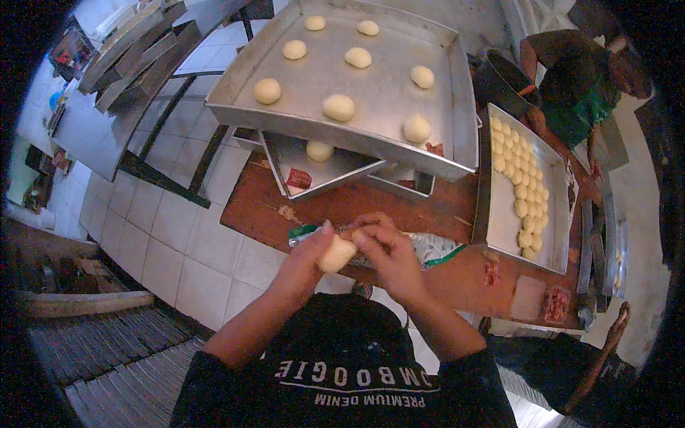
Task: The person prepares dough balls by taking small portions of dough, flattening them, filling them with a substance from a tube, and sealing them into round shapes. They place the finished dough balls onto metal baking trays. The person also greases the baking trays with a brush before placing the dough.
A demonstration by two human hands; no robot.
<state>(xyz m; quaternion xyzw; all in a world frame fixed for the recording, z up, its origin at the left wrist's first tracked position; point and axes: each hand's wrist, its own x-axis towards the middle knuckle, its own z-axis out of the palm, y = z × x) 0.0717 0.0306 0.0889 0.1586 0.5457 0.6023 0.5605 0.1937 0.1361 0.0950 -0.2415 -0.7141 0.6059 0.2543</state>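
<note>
Between the two hands in the head view, a pale dough piece (337,255) is sitting just above the wearer's dark shirt. The left hand (305,255) is gripping its left side, the grip narrow and filled by the dough; the thumb is pointing upward, while the other fingers are mostly hiding behind the piece. The right hand (389,251) is pinching the upper right edge, its fingers bending inward; the exact contact of its thumb is remaining hard to make out. Both forearms are rising from the lower edge and converging at the grip.

Directly behind the grip, a plastic bag (434,248) is lying on the brown table (453,210), its middle being covered by the hands. Beyond the grip, a large metal tray (307,77) is carrying eight spaced dough balls and is overlapping a lower tray (339,170), hiding most of it. Right of the grip, a second tray (503,221) is holding rows of small dough balls. Farther right, a container (556,304) is holding red pieces, too blurred to identify. Two other people are appearing only in part at the right.
</note>
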